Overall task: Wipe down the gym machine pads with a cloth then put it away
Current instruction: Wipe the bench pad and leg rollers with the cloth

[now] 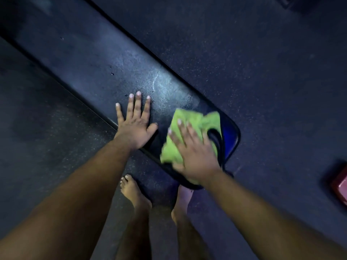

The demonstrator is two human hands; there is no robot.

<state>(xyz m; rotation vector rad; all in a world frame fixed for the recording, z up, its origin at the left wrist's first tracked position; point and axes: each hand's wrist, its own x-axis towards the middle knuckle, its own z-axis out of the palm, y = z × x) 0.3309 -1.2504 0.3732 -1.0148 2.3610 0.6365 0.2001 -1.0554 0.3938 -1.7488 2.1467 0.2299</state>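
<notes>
A long black bench pad (90,61) runs diagonally from the upper left down to its rounded near end at the lower right. A wet sheen shows on the pad just beyond my hands. A lime-green cloth (189,124) lies crumpled on the near end of the pad. My right hand (193,152) presses flat on top of the cloth, fingers spread, slightly blurred. My left hand (136,122) rests flat on the pad to the left of the cloth, fingers apart, holding nothing.
Dark speckled rubber floor (262,72) surrounds the bench. My two bare feet (135,194) stand under the pad's near end. A red object (340,184) sits at the right edge of the floor. A dark shape shows at the top right corner.
</notes>
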